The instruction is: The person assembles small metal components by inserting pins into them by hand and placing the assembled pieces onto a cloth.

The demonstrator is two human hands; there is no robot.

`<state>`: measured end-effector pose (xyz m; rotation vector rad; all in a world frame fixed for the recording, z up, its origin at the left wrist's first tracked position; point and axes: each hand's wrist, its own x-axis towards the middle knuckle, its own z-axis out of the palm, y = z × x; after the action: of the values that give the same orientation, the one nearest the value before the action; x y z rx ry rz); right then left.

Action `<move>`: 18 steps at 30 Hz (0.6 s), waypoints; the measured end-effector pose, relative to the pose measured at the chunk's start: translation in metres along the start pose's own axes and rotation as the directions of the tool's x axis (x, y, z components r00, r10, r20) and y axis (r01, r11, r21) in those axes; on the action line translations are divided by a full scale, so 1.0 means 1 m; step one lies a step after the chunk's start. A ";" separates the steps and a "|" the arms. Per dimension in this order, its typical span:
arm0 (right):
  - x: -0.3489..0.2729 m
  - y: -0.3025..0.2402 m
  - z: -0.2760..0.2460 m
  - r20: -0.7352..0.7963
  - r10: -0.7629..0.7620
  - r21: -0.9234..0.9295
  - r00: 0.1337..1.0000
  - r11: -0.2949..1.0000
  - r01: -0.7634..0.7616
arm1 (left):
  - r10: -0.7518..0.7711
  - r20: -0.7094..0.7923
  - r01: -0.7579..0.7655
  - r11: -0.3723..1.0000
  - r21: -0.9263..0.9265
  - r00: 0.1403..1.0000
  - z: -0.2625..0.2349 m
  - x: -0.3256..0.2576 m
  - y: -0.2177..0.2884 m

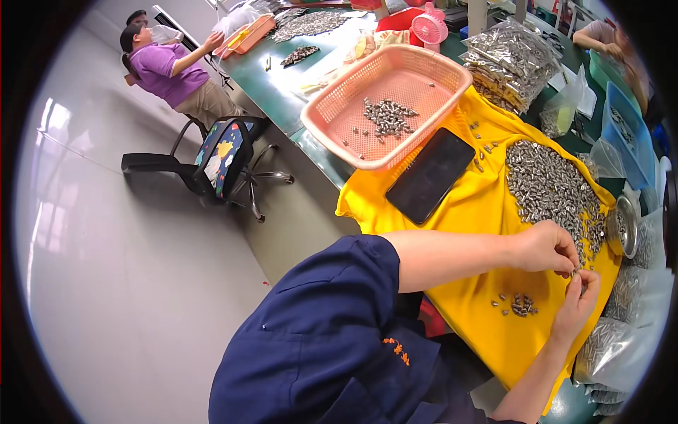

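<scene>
My left hand (544, 247) and my right hand (578, 305) meet over the yellow cloth (466, 275), fingertips pinched together. Between them is a small metal part (573, 273), mostly covered by the fingers. Just beyond my hands spreads a large heap of small silvery metal parts (551, 187). A smaller pile of the same kind of parts (522, 305) lies on the cloth between my forearms. A black smartphone (431, 175) rests face up to the left of the heap.
A pink plastic basket (314, 106) holding some metal parts stands beyond the phone. Along the right are a metal bowl (626, 226), clear bags of parts (613, 353) and a blue tray (639, 166). An office chair (226, 159) and a person in purple (159, 67) are at left.
</scene>
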<state>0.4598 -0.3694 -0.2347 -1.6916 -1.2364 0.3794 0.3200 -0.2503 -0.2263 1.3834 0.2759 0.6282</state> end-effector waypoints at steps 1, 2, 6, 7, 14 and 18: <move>-0.001 -0.001 0.000 0.001 -0.005 0.005 1.000 1.000 0.005 | 0.002 -0.003 -0.002 1.000 0.006 1.000 -0.001 0.000 0.000; -0.001 -0.002 -0.001 0.003 0.011 0.022 1.000 1.000 -0.011 | -0.017 0.008 0.017 1.000 -0.020 1.000 0.000 0.000 0.000; -0.002 -0.004 0.000 0.014 -0.025 0.020 1.000 0.999 0.025 | -0.027 0.016 0.027 0.999 -0.031 1.000 0.001 -0.001 -0.002; -0.002 -0.005 -0.001 0.017 -0.033 0.031 0.999 0.999 0.033 | -0.022 0.014 0.022 1.000 -0.020 1.000 0.000 -0.001 -0.002; -0.003 -0.005 -0.005 0.029 -0.046 0.006 0.998 0.999 0.046 | -0.012 0.022 0.014 0.998 -0.060 1.000 0.005 0.000 -0.004; -0.002 -0.006 -0.002 0.008 -0.096 0.000 0.995 0.995 0.096 | -0.018 0.012 0.018 0.998 -0.058 1.000 0.004 0.000 -0.002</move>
<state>0.4573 -0.3726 -0.2295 -1.6255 -1.3186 0.3280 0.3227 -0.2542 -0.2278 1.3270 0.2586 0.6088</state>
